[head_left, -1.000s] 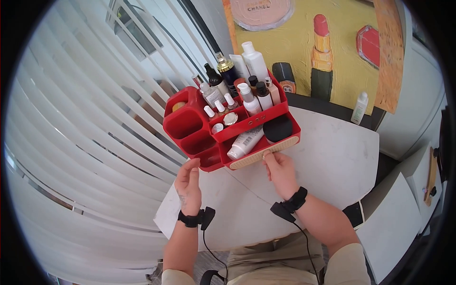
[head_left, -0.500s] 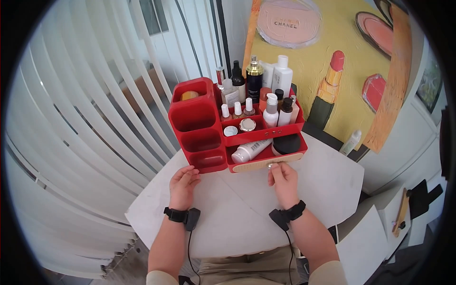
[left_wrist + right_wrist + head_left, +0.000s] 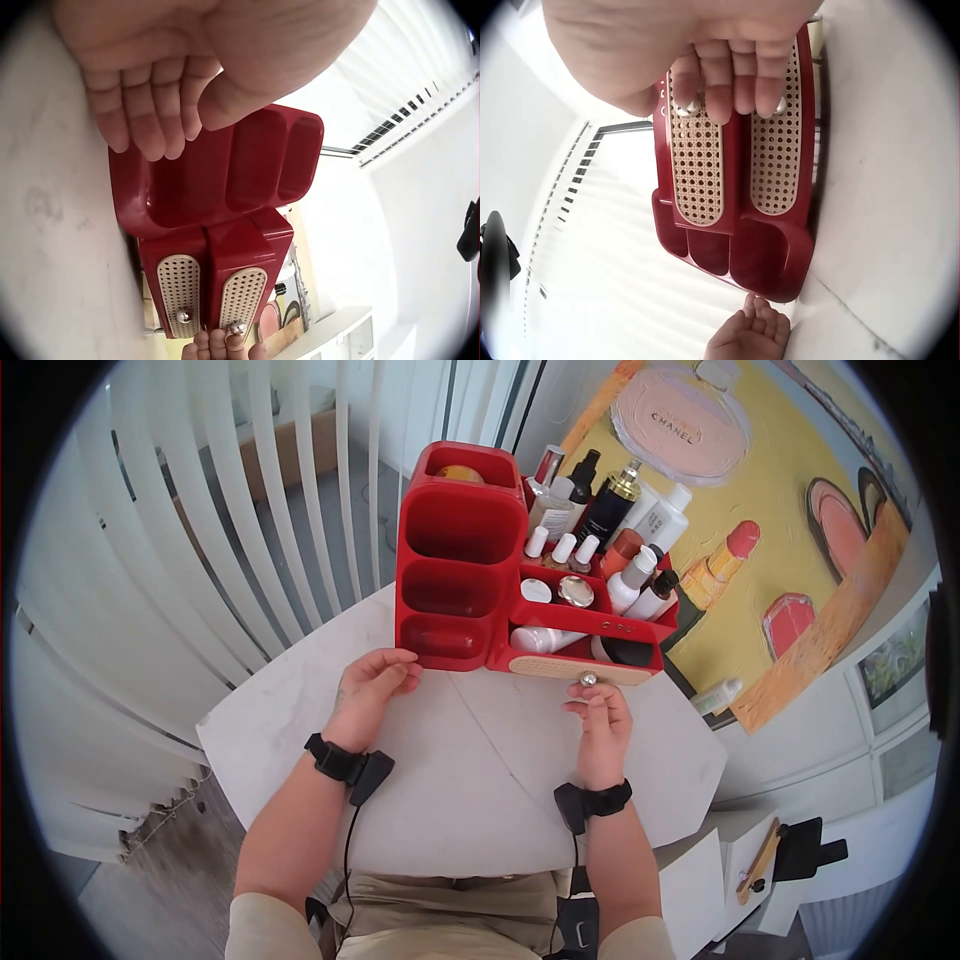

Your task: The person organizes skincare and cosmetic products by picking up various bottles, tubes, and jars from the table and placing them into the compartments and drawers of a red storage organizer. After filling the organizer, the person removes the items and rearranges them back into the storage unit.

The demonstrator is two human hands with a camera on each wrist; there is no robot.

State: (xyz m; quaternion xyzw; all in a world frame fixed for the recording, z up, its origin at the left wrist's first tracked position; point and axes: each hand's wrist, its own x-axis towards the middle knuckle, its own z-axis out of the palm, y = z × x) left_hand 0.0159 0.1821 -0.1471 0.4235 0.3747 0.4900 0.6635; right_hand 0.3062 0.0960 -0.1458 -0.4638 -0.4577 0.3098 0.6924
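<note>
A red organizer (image 3: 463, 525) stands on the white table, its lower drawer (image 3: 578, 669) partly out with a white tube (image 3: 540, 639) and a black-lidded jar (image 3: 622, 651) inside. At the drawer's round knob (image 3: 589, 679) is my right hand (image 3: 603, 735), fingers relaxed and loosely bent; whether they touch the knob is unclear. Two perforated beige fronts show behind the right fingers (image 3: 718, 101) in the right wrist view. My left hand (image 3: 372, 690) has its fingertips at the organizer's lower left corner. In the left wrist view, the left fingers (image 3: 146, 112) are nearly straight beside the red wall.
Bottles, including a dark one with a gold collar (image 3: 608, 505), fill the organizer's upper right part. A small white bottle (image 3: 716, 697) lies by the painting (image 3: 690, 425) at the right. Vertical blinds (image 3: 290, 500) hang on the left.
The head view has turned and shifted. Less of the drawer's inside shows than before. My right fingers have loosened from their pinch on the knob; my left fingertips have come to the organizer's corner.
</note>
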